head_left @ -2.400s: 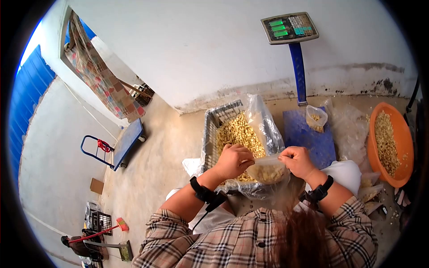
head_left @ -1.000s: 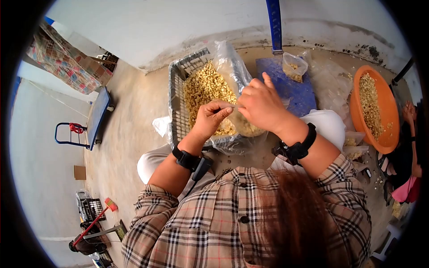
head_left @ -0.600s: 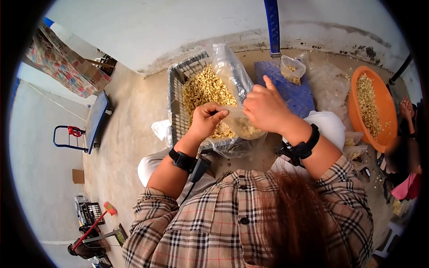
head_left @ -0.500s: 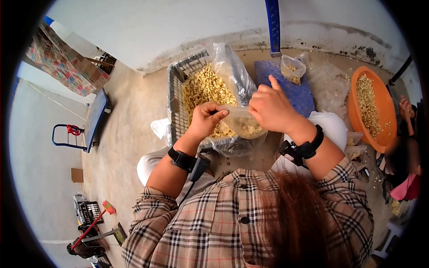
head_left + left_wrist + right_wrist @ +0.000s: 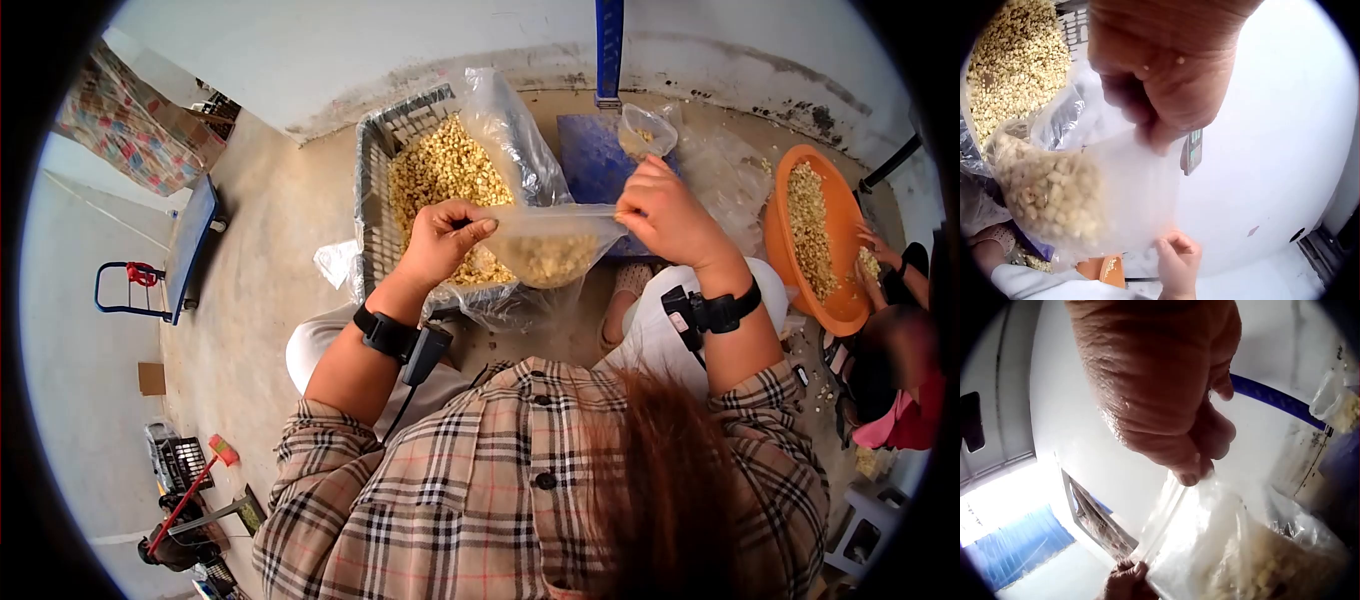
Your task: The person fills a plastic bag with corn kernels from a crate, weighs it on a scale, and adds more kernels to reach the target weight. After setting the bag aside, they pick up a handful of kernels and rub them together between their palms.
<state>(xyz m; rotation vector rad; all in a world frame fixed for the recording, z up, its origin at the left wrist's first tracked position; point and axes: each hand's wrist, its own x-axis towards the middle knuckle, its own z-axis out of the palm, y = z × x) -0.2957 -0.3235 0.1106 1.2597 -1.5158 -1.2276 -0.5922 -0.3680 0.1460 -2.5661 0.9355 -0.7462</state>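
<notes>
A clear plastic bag (image 5: 550,258) partly filled with pale yellow pieces hangs over the near end of the crate, its top edge stretched flat between both hands. My left hand (image 5: 440,240) pinches the top left corner between thumb and fingers. At the other end, my right hand (image 5: 672,212) pinches the top right corner. In the left wrist view the pieces (image 5: 1057,194) lie in the lower part of the bag. The right wrist view shows a ridged strip along the bag's mouth (image 5: 1169,519), which looks pressed together.
A grey plastic crate (image 5: 372,200) lined with clear film holds many more pieces. Behind the right hand is a blue scale platform (image 5: 590,150) with another filled bag (image 5: 645,130). An orange basin (image 5: 848,310) stands at right, where another person's hands (image 5: 880,250) hold pieces. A blue trolley (image 5: 190,240) stands left.
My right hand has slid rightward along the bag's top edge, from beside the left hand out to the right corner. Its raised index finger has come down. The left hand keeps its pinch.
</notes>
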